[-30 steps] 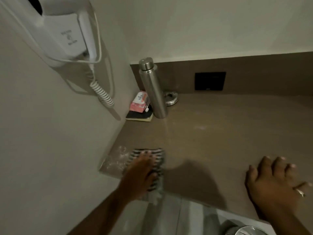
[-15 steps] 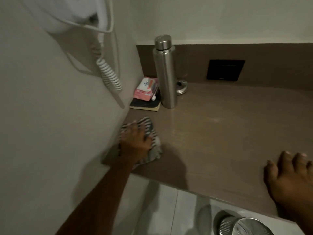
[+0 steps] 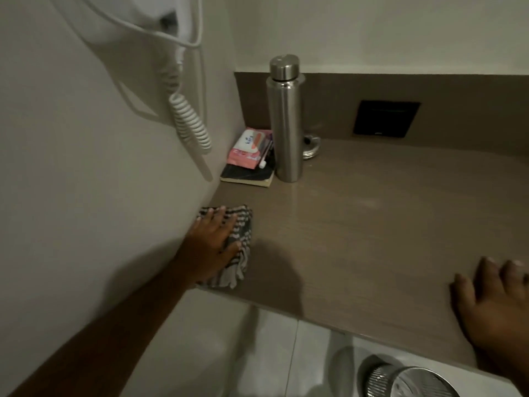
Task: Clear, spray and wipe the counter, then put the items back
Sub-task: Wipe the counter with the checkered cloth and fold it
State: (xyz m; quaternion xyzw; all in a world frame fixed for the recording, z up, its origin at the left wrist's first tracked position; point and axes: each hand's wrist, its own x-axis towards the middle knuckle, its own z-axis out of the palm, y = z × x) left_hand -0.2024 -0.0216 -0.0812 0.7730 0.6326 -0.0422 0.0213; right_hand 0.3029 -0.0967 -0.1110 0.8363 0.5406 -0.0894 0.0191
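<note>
My left hand [image 3: 213,245] presses flat on a striped grey-and-white cloth [image 3: 242,239] at the left end of the brown counter [image 3: 372,224], close against the left wall. My right hand [image 3: 498,308] lies open and flat on the counter's front right edge, holding nothing. In the back left corner stands a tall steel bottle [image 3: 286,121]. Beside it a pink tissue pack [image 3: 249,147] rests on a dark notebook [image 3: 247,176]. A small shiny metal object [image 3: 310,146] lies behind the bottle.
A white wall-mounted hair dryer with a coiled cord [image 3: 189,121] hangs on the left wall above the corner. A black wall plate [image 3: 385,118] sits in the backsplash. Below the counter edge a round metal bin [image 3: 406,382] stands on the tiled floor.
My left hand has slid the cloth away from the front edge, back along the left wall toward the corner. My right hand has stayed flat at the front right.
</note>
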